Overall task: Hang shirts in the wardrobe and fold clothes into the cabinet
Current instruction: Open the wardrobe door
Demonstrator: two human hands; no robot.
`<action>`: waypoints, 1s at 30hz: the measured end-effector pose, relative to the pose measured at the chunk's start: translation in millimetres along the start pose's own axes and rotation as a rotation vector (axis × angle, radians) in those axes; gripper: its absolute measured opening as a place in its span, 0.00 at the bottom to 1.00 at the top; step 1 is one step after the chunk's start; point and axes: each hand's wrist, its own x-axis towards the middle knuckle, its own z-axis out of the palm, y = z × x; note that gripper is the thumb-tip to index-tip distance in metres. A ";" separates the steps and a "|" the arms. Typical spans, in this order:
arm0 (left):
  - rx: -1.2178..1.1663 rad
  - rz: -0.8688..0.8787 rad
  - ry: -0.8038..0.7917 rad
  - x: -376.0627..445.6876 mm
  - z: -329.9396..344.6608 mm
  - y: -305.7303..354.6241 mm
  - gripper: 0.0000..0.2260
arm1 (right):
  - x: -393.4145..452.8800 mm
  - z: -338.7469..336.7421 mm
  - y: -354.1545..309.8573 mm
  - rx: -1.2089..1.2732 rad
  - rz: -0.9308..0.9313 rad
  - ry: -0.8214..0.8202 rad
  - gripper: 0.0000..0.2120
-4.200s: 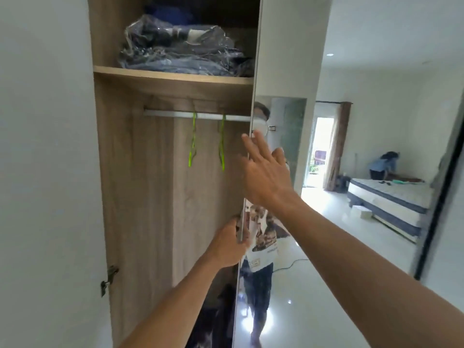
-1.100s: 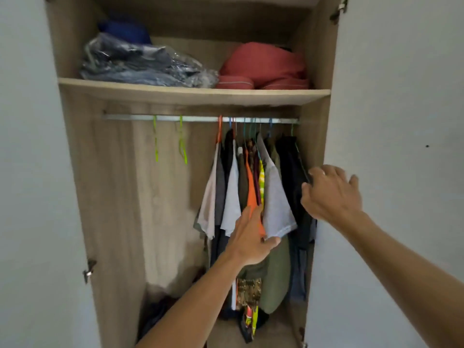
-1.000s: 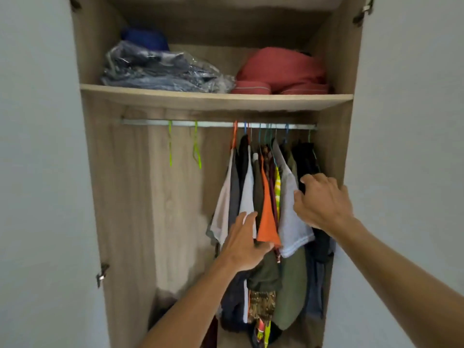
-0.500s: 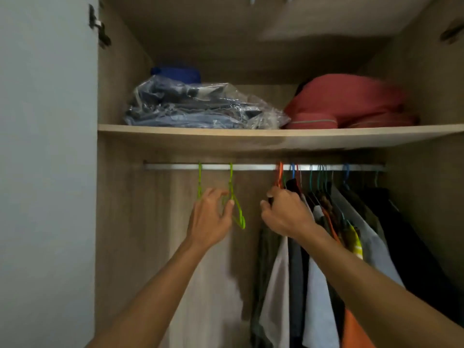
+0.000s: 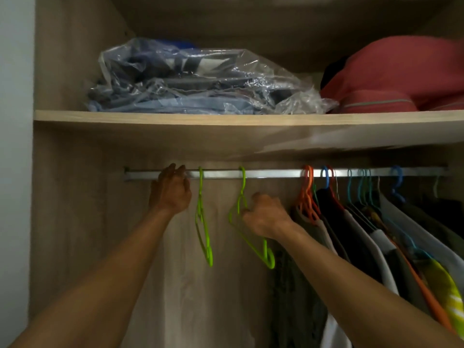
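Green plastic hanger (image 5: 247,222) on the metal rail (image 5: 263,173) is gripped by the right hand (image 5: 263,217). At its nine o'clock, the left hand (image 5: 170,194) touches the rail, fingers loosely extended, holding nothing.

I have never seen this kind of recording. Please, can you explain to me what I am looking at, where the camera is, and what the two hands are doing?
No machine is here. The camera sits on a person's head and looks forward and down, so both bare arms reach in from the bottom of the picture. There is only this one view.

The person faces an open wardrobe. A metal rail runs across it. Two empty green hangers hang there: the left green hanger is free, and the right hand curls its fingers round the right green hanger. The left hand reaches up with its fingertips at the rail, gripping nothing that I can see.

Further right, hung shirts fill the rail. On the shelf above lie a clear plastic bag of clothes and a red bundle.
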 end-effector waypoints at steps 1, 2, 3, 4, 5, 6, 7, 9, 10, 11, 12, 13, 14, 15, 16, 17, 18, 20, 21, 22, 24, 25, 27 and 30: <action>0.038 0.008 -0.021 8.3 4.6 -4.1 0.22 | 8.6 3.7 0.1 0.007 0.009 -0.010 0.21; 0.079 0.019 -0.040 17.0 10.1 -7.7 0.21 | 17.1 7.6 0.1 0.009 0.013 -0.016 0.21; 0.111 0.021 -0.059 23.9 14.2 -10.2 0.21 | 22.8 10.5 0.2 0.005 0.017 -0.020 0.21; 0.130 0.014 -0.070 29.9 18.0 -11.9 0.20 | 28.7 13.5 0.5 -0.001 0.023 -0.025 0.20; 0.134 0.005 -0.065 35.1 22.2 -13.2 0.20 | 34.6 16.8 1.0 -0.003 0.027 -0.030 0.19; 0.124 0.002 -0.041 38.4 25.6 -13.6 0.19 | 39.4 19.1 1.4 0.004 0.030 -0.037 0.17; 0.102 -0.002 -0.012 40.5 28.7 -12.9 0.19 | 44.6 21.4 1.6 0.014 0.032 -0.041 0.14; 0.050 -0.018 0.042 42.1 34.2 -11.7 0.18 | 54.1 27.0 3.0 0.005 0.027 -0.034 0.12; 0.034 -0.023 0.061 42.0 35.6 -11.0 0.18 | 57.6 29.2 3.6 -0.007 0.022 -0.020 0.13; 0.024 -0.023 0.074 41.6 37.1 -11.5 0.18 | 60.1 31.6 3.7 -0.019 0.019 -0.003 0.15; 0.021 -0.019 0.084 41.2 38.4 -12.6 0.18 | 61.2 33.5 3.3 -0.022 0.018 0.014 0.15; 0.020 -0.010 0.091 41.5 39.2 -13.6 0.18 | 61.9 34.3 2.9 -0.014 0.019 0.029 0.15; 0.021 0.000 0.099 41.9 39.6 -14.4 0.18 | 62.5 34.4 2.4 -0.001 0.018 0.045 0.15; 0.023 0.007 0.105 41.8 39.9 -14.8 0.18 | 62.5 33.9 1.6 0.014 0.019 0.060 0.14; 0.024 0.010 0.106 41.7 40.3 -15.3 0.18 | 62.0 32.7 0.6 0.030 0.020 0.076 0.14; 0.024 0.008 0.100 41.8 40.4 -15.1 0.18 | 61.5 31.0 -0.5 0.048 0.020 0.092 0.13; 0.025 0.003 0.093 41.9 40.5 -15.3 0.18 | 60.3 29.2 -1.1 0.061 0.018 0.108 0.13; 0.026 -0.001 0.085 42.6 40.9 -16.1 0.18 | 56.2 26.0 -2.5 0.073 0.015 0.134 0.12; 0.024 -0.001 0.088 42.6 41.0 -16.3 0.18 | 53.5 25.0 -2.9 0.076 0.018 0.142 0.11; 0.025 0.003 0.094 42.3 41.1 -16.6 0.18 | 50.5 24.5 -3.0 0.077 0.020 0.144 0.11; 0.037 0.007 0.100 41.9 40.6 -17.1 0.18 | 42.9 24.1 -2.2 0.078 0.026 0.135 0.09; 0.044 0.009 0.096 42.1 39.8 -18.2 0.18 | 38.6 24.2 -1.1 0.074 0.028 0.126 0.09; 0.045 0.017 0.088 42.2 39.2 -22.1 0.18 | 27.7 23.5 2.0 0.061 0.028 0.105 0.09; 0.045 -0.006 0.016 36.4 36.7 -28.5 0.18 | 10.6 17.9 10.8 0.036 0.015 0.093 0.08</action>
